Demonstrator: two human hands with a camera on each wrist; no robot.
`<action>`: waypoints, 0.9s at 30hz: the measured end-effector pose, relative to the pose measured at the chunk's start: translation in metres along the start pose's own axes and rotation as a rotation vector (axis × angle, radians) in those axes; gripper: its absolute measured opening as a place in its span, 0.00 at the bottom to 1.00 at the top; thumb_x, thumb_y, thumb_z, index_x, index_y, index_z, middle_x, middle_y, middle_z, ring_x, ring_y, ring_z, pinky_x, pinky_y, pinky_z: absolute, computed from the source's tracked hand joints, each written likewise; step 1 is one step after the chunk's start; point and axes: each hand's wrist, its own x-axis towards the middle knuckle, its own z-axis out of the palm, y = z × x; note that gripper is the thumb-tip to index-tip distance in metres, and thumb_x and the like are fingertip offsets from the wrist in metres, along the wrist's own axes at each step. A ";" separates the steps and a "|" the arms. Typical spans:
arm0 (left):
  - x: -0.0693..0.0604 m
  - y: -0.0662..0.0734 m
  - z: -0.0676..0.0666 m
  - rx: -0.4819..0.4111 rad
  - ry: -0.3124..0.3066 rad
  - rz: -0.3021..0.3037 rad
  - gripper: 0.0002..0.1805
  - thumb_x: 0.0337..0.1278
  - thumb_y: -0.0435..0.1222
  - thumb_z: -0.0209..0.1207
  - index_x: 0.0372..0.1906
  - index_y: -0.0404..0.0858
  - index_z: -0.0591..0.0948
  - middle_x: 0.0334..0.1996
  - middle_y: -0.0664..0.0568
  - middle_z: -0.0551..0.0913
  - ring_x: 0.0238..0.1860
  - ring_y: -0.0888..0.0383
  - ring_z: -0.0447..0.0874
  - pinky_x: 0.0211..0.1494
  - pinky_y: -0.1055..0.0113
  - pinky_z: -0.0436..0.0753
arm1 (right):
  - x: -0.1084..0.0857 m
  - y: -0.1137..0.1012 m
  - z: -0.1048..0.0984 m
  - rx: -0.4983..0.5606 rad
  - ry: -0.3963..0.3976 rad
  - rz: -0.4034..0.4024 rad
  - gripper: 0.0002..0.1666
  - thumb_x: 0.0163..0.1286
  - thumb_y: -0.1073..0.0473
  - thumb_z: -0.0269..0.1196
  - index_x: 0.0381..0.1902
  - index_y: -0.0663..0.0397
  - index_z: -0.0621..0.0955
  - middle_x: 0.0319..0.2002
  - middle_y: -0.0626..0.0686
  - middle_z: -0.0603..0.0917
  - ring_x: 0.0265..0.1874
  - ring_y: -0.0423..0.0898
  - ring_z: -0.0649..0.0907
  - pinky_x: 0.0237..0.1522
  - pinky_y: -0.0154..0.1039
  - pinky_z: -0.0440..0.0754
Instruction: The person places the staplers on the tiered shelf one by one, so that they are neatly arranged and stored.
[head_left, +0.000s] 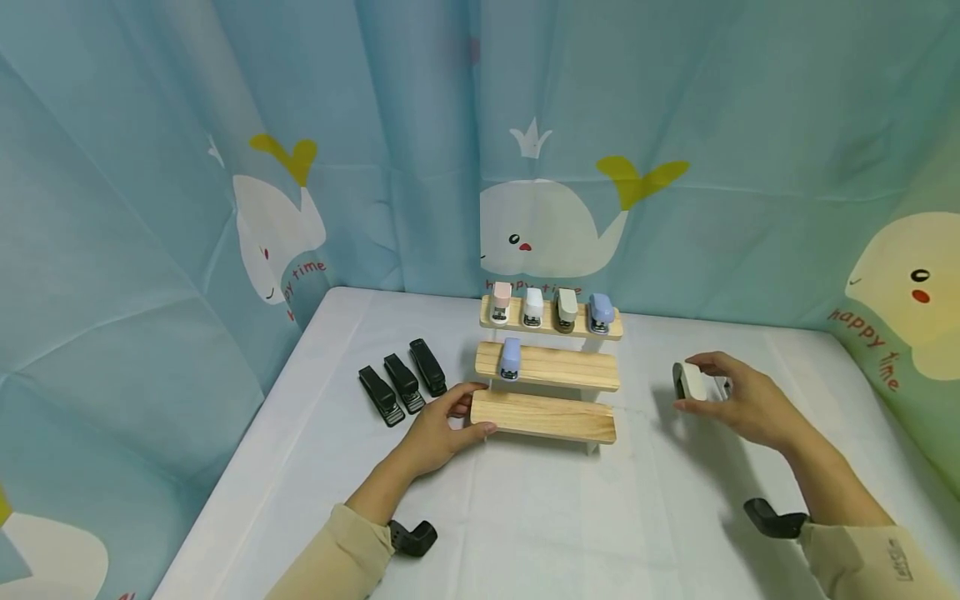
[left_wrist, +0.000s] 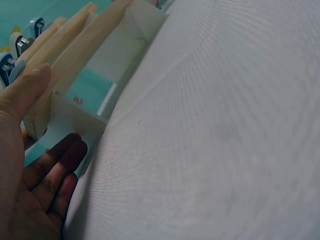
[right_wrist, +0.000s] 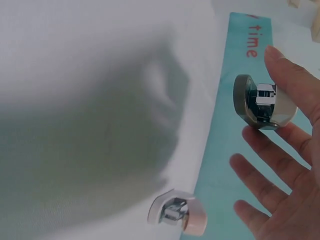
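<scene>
My right hand [head_left: 750,404] holds a small off-white stapler [head_left: 692,382] with a dark grey base above the table, right of the stand. In the right wrist view the thumb and index finger pinch it, the other fingers spread. A pink-and-white mini stapler [right_wrist: 192,220] lies on the table beyond that hand, mostly hidden in the head view. At the stand's lowest wooden shelf [head_left: 543,417], my left hand [head_left: 442,429] grips the left end between thumb and fingers. One lavender stapler [head_left: 511,358] sits at the left of the middle shelf [head_left: 570,367].
On the top shelf stand a pink stapler [head_left: 501,302], a white stapler [head_left: 533,307], a grey-beige stapler [head_left: 566,310] and a blue stapler [head_left: 601,312]. Black staplers [head_left: 405,382] lie left of the stand on the white-covered table [head_left: 555,525]. A patterned curtain [head_left: 420,167] hangs behind.
</scene>
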 end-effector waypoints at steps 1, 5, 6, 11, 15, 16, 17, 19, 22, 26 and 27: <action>0.000 0.000 0.000 0.000 0.001 0.000 0.34 0.58 0.57 0.72 0.69 0.62 0.75 0.55 0.60 0.84 0.56 0.57 0.80 0.64 0.51 0.77 | -0.001 -0.002 0.000 0.005 0.008 -0.005 0.47 0.61 0.36 0.75 0.70 0.53 0.72 0.65 0.71 0.77 0.62 0.71 0.75 0.51 0.68 0.74; 0.000 0.000 0.000 0.001 -0.001 0.000 0.34 0.58 0.57 0.72 0.69 0.63 0.75 0.55 0.60 0.84 0.56 0.57 0.80 0.64 0.51 0.77 | -0.003 -0.008 0.002 0.017 0.036 -0.023 0.45 0.61 0.38 0.76 0.69 0.52 0.73 0.64 0.68 0.78 0.63 0.68 0.76 0.51 0.64 0.75; 0.000 -0.001 0.000 0.000 -0.001 0.000 0.34 0.58 0.57 0.72 0.69 0.63 0.75 0.55 0.60 0.84 0.56 0.57 0.80 0.64 0.51 0.77 | -0.003 -0.010 0.003 0.016 0.045 -0.026 0.45 0.61 0.39 0.76 0.69 0.51 0.74 0.64 0.67 0.79 0.63 0.68 0.76 0.50 0.63 0.75; 0.000 -0.001 0.000 -0.001 -0.003 -0.001 0.34 0.58 0.56 0.72 0.69 0.62 0.75 0.54 0.60 0.84 0.56 0.57 0.80 0.63 0.51 0.77 | -0.005 -0.017 0.004 0.018 0.081 -0.039 0.44 0.61 0.40 0.77 0.68 0.51 0.74 0.63 0.63 0.81 0.61 0.65 0.78 0.47 0.56 0.75; 0.000 -0.001 0.001 -0.002 -0.003 -0.001 0.34 0.58 0.57 0.72 0.69 0.61 0.75 0.54 0.60 0.84 0.56 0.57 0.80 0.64 0.51 0.77 | -0.007 -0.024 0.005 0.044 0.097 -0.042 0.44 0.61 0.40 0.77 0.69 0.52 0.74 0.62 0.62 0.81 0.61 0.65 0.77 0.50 0.62 0.75; 0.001 -0.001 0.001 -0.001 -0.003 -0.002 0.34 0.58 0.57 0.71 0.69 0.61 0.75 0.54 0.60 0.84 0.56 0.57 0.80 0.64 0.51 0.77 | -0.007 -0.026 0.005 0.052 0.101 -0.044 0.44 0.61 0.41 0.77 0.68 0.52 0.75 0.62 0.63 0.81 0.61 0.65 0.77 0.51 0.64 0.74; 0.001 -0.001 0.001 0.000 -0.003 -0.003 0.34 0.58 0.57 0.71 0.69 0.61 0.75 0.54 0.60 0.84 0.56 0.57 0.80 0.64 0.51 0.77 | -0.008 -0.028 0.006 0.060 0.104 -0.050 0.44 0.61 0.42 0.77 0.68 0.53 0.75 0.62 0.63 0.81 0.62 0.66 0.77 0.52 0.67 0.73; 0.001 -0.001 0.001 0.002 -0.003 -0.006 0.34 0.58 0.57 0.71 0.69 0.62 0.75 0.54 0.60 0.84 0.56 0.57 0.80 0.64 0.51 0.76 | -0.009 -0.032 0.006 0.072 0.110 -0.057 0.43 0.61 0.42 0.78 0.68 0.53 0.75 0.62 0.64 0.81 0.62 0.67 0.77 0.53 0.69 0.72; 0.001 -0.001 0.001 0.004 -0.005 -0.008 0.34 0.58 0.57 0.71 0.69 0.63 0.75 0.54 0.60 0.84 0.56 0.57 0.80 0.64 0.51 0.76 | -0.010 -0.038 0.008 0.085 0.120 -0.070 0.43 0.61 0.44 0.78 0.68 0.52 0.75 0.61 0.65 0.81 0.61 0.67 0.77 0.53 0.69 0.71; 0.001 -0.001 0.000 0.000 -0.006 -0.006 0.34 0.58 0.57 0.71 0.69 0.63 0.75 0.55 0.60 0.84 0.56 0.57 0.80 0.64 0.50 0.76 | -0.011 -0.045 0.010 0.104 0.126 -0.081 0.43 0.61 0.44 0.78 0.69 0.51 0.74 0.62 0.64 0.80 0.61 0.67 0.77 0.54 0.69 0.71; 0.001 -0.001 0.000 -0.001 -0.006 -0.006 0.34 0.58 0.57 0.71 0.69 0.63 0.75 0.55 0.60 0.84 0.56 0.57 0.80 0.64 0.50 0.77 | -0.012 -0.047 0.011 0.108 0.128 -0.083 0.43 0.61 0.45 0.78 0.69 0.51 0.74 0.62 0.64 0.80 0.61 0.68 0.77 0.53 0.69 0.72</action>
